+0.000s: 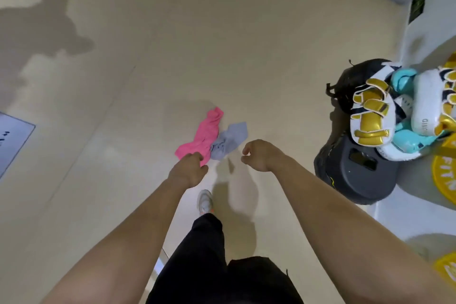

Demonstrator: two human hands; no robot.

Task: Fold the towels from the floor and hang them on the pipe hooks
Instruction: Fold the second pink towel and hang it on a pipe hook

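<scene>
Below, pink towel (204,134) and grey towel (230,139) litter beige floor (148,57); fingers (246,150) loosely curled, empty.

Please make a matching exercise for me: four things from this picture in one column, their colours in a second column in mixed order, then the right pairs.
Things:
1. left towel
2. right towel
3. shoe
4. round plate at the right edge

Colours:
a. yellow
b. pink
c. white
d. grey-blue

Pairs: 1-b, 2-d, 3-c, 4-a
</scene>
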